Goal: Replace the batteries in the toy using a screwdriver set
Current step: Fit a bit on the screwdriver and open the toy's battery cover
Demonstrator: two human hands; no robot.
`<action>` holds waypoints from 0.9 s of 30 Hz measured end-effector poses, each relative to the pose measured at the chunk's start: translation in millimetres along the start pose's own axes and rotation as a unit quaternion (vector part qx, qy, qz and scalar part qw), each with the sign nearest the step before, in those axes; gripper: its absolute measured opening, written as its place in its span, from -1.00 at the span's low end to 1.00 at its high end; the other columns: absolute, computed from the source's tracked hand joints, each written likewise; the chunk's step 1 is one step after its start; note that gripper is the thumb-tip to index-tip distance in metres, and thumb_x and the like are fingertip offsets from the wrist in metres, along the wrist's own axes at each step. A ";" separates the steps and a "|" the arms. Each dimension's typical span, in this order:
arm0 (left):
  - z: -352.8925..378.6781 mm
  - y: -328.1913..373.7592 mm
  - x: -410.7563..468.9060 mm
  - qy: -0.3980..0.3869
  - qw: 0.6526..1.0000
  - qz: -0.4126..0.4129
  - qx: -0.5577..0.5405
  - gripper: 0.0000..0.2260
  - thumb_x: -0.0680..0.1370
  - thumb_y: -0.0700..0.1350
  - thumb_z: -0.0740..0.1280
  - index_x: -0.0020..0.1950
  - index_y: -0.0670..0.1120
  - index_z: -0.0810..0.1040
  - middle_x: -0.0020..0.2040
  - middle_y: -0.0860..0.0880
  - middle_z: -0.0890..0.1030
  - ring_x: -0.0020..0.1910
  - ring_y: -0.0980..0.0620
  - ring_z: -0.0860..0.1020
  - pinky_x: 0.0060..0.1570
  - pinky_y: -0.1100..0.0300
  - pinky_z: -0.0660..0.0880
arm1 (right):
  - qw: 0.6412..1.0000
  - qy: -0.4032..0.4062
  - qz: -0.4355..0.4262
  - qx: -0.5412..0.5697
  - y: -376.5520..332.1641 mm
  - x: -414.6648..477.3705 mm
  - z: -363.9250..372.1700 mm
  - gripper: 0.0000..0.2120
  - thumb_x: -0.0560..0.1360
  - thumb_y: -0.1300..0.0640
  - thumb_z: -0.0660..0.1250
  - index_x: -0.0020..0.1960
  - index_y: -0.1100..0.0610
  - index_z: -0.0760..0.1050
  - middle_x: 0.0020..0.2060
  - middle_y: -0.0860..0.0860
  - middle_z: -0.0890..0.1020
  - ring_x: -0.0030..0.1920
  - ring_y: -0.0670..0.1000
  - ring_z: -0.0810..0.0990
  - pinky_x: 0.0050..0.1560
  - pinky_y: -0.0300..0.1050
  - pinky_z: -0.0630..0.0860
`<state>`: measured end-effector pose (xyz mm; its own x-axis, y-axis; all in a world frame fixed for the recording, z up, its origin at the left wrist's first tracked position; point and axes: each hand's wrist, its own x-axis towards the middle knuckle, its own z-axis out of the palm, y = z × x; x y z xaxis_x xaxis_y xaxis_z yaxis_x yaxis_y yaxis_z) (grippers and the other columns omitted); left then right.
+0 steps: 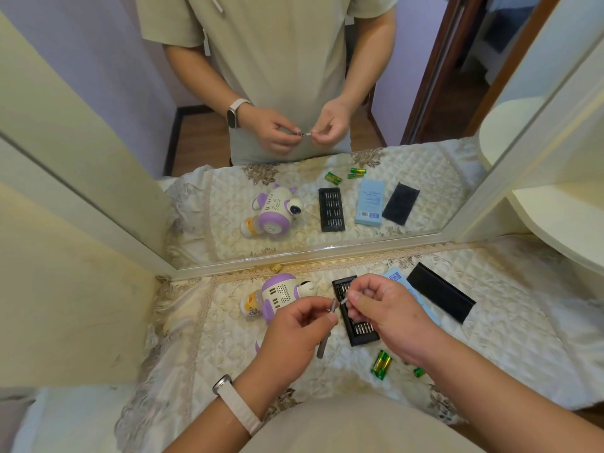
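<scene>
Left hand [294, 331] around the screwdriver [322, 348], right hand [389, 315] in a pinch on a bit [344, 301], toy [281, 294] just beyond both.

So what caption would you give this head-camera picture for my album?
Left hand grips a screwdriver handle, right hand pinches a bit by its tip; the toy lies nearby.

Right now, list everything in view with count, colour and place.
toy: one, white and purple, by the mirror
bit tray: one, black, right of the toy
sleeve: one, black, far right
box: one, pale blue, between tray and sleeve
batteries: at least three, green, near edge
screwdriver handle: one, grey, in left hand
bit: one, silvery, in right hand
cloth: one, cream, under everything
mirror: one, cream-framed, at the back
wristband: one, pale, left wrist
hands: two; left grips the handle, right pinches the bit
</scene>
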<state>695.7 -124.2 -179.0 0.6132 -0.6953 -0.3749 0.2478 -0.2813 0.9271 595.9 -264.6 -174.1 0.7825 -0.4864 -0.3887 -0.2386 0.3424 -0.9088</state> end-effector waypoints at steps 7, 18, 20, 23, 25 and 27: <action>-0.2 4.1 -1.2 -0.007 1.000 0.017 0.008 -0.79 0.53 -0.27 0.42 -0.06 0.04 0.73 -0.24 -0.06 0.65 -0.24 -0.07 0.52 -0.15 0.03 0.50 | 0.992 0.000 -0.053 -0.116 -16.7 -5.0 2.6 -0.89 0.54 0.30 0.31 -0.11 0.14 0.55 -0.30 -0.01 0.64 -0.22 -0.06 0.64 -0.09 -0.19 0.55; -5.5 3.9 -11.4 -0.003 0.998 0.031 0.054 -0.84 0.53 -0.26 0.41 0.01 -0.05 0.72 -0.32 0.15 0.63 -0.32 0.21 0.51 -0.26 0.34 0.42 | 0.974 -0.017 -0.073 -0.213 -19.2 -10.7 4.7 -0.82 0.53 0.25 0.34 -0.16 0.00 0.56 -0.28 -0.03 0.67 -0.16 -0.03 0.67 0.05 0.05 0.60; -6.5 4.2 -12.8 -0.004 0.998 0.035 0.056 -0.81 0.53 -0.27 0.40 -0.02 0.00 0.72 -0.32 0.16 0.63 -0.32 0.23 0.51 -0.26 0.36 0.43 | 0.967 -0.030 -0.071 -0.241 -20.1 -11.3 3.5 -0.81 0.53 0.23 0.34 -0.18 -0.04 0.56 -0.28 -0.05 0.67 -0.18 -0.08 0.66 0.03 0.03 0.60; -8.5 3.4 -13.5 0.002 0.995 0.058 0.081 -0.74 0.53 -0.25 0.42 -0.06 0.14 0.69 -0.22 0.11 0.68 -0.21 0.21 0.55 -0.14 0.36 0.48 | 0.955 -0.051 -0.068 -0.284 -24.6 -12.8 1.7 -0.85 0.54 0.20 0.33 -0.15 -0.01 0.55 -0.27 -0.04 0.67 -0.19 -0.12 0.65 0.02 -0.03 0.60; -9.7 2.5 -13.8 0.001 0.991 0.079 0.111 -0.72 0.54 -0.23 0.42 -0.06 0.20 0.67 -0.12 0.05 0.70 -0.19 0.23 0.55 -0.13 0.39 0.46 | 0.945 -0.062 -0.068 -0.315 -29.5 -13.4 0.5 -0.88 0.55 0.19 0.32 -0.12 0.02 0.54 -0.23 -0.01 0.67 -0.17 -0.12 0.66 0.02 -0.07 0.59; -10.7 0.6 -13.5 -0.005 0.984 0.097 0.148 -0.73 0.55 -0.21 0.40 -0.03 0.21 0.66 -0.09 0.02 0.68 -0.20 0.26 0.52 -0.15 0.43 0.41 | 0.937 -0.072 -0.070 -0.335 -33.0 -13.8 0.3 -0.89 0.55 0.19 0.31 -0.12 0.02 0.53 -0.22 0.01 0.67 -0.16 -0.12 0.65 0.02 -0.07 0.59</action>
<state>695.6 -107.9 -173.4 0.6201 -0.7608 -0.1913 -0.1034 -0.3210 0.9414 593.2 -268.9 -138.8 0.8911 -0.3583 -0.2784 -0.3979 -0.3222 -0.8590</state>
